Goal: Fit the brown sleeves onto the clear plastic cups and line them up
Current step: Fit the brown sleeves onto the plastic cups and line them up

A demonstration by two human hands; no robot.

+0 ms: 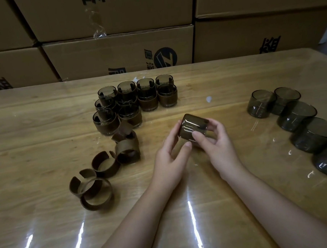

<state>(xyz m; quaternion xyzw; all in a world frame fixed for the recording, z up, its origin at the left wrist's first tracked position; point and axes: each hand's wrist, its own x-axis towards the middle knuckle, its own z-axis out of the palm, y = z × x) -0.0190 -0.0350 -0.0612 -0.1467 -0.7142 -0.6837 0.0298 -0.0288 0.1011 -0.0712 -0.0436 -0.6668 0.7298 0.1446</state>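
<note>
Cup (192, 128), smoky and clear, sits tipped on its side above the table (29, 132), held between both hands near the middle. The left hand (169, 159) curls its fingers around the cup's near left side, thumb under it. The right hand (215, 140) pinches the right side, thumb on the front wall and fingers behind the rim. Loose brown sleeves (102, 165) lie well left of the hands. Finished cups with sleeves (134, 100) stand grouped beyond them. Bare cups (298, 119) line up off to the right, well apart from the right hand. Cardboard boxes (119, 52) stand stacked behind the table.
</note>
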